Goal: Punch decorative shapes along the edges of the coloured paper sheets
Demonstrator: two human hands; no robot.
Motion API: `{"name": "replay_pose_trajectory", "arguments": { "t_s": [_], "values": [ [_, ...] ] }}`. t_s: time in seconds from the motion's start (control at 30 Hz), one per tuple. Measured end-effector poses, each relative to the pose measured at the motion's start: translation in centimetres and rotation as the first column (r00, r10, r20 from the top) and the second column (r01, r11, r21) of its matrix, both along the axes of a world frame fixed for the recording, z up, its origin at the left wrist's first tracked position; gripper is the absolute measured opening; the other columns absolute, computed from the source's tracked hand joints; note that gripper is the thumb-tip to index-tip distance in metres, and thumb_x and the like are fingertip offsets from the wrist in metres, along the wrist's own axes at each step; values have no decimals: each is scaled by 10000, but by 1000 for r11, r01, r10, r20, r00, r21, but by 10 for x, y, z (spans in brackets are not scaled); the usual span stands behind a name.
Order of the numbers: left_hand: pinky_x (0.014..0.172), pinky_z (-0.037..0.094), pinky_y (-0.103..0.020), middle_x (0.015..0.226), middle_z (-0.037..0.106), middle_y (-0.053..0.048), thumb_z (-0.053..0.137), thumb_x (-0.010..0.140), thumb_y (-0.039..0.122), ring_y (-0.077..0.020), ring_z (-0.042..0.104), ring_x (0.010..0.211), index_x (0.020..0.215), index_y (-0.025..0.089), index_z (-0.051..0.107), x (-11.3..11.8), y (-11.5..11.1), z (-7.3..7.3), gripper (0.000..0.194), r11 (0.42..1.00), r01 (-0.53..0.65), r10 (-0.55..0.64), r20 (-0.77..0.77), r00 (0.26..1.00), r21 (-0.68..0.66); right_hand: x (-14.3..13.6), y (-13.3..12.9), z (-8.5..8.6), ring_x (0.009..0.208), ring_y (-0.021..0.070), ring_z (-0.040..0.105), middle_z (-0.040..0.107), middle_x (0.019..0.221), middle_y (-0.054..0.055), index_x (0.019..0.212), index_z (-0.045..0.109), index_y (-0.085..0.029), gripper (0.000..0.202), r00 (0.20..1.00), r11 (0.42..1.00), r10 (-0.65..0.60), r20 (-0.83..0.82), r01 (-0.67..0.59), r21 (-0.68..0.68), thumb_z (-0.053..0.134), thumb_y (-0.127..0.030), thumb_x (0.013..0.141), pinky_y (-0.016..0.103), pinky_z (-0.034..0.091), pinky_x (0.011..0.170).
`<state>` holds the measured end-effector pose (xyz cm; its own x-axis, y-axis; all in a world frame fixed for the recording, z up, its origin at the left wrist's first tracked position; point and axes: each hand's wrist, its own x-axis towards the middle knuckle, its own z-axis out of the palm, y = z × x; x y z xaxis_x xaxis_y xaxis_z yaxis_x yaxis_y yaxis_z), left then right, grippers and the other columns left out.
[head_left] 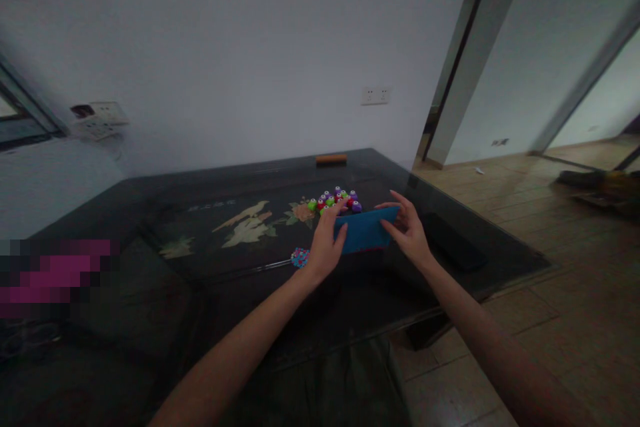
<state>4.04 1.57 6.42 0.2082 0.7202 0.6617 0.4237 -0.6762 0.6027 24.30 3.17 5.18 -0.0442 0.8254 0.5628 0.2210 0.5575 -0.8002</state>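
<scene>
A flat blue rectangular piece (365,231) is held up over the dark table between my two hands. My left hand (330,240) grips its left end, thumb on the near face. At the right end, my right hand (406,230) pinches the edge between thumb and fingers. Just behind the piece lies a cluster of small green, red and purple balls (330,201) with eye-like white spots, partly hidden by my left hand. A small heap of blue, red and white bits (300,257) sits beside my left wrist.
The glossy dark table (165,207) has a bird and flower picture on its top. An orange-brown bar (331,159) lies at its back edge by the wall. A long black object (454,241) rests right of my right hand. Something pink and pixelated (55,277) shows at far left.
</scene>
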Motion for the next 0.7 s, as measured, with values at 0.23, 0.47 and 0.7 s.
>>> {"name": "replay_pose_trajectory", "arguments": {
  "t_s": [0.23, 0.47, 0.7],
  "values": [
    [991, 364, -387, 1182, 526, -60, 382, 892, 173, -191, 468, 1137, 1179, 254, 511, 0, 4, 3, 324, 1000, 9, -9, -63, 998, 0, 5, -2, 3, 1035, 225, 545, 572, 1116, 64, 1087, 574, -261, 273, 984, 987, -109, 140, 90, 136, 529, -331, 827, 371, 460, 855],
    [1010, 346, -365, 1213, 517, -55, 395, 867, 114, -175, 454, 1154, 1220, 236, 452, -2, 6, 2, 378, 999, 41, -39, -57, 998, 30, 6, -1, 1, 1021, 214, 552, 572, 1118, 60, 1065, 588, -261, 253, 989, 990, -91, 118, 77, 121, 540, -318, 823, 348, 471, 823],
    [1013, 342, -377, 1182, 532, -61, 407, 850, 94, -186, 477, 1132, 1225, 230, 421, 1, 4, 1, 400, 999, 33, -33, -13, 999, -33, 1, 2, -2, 982, 218, 576, 574, 1134, 77, 1307, 347, -278, 567, 999, 999, 28, -46, -29, -23, 577, -340, 793, 365, 479, 827]
  ]
}}
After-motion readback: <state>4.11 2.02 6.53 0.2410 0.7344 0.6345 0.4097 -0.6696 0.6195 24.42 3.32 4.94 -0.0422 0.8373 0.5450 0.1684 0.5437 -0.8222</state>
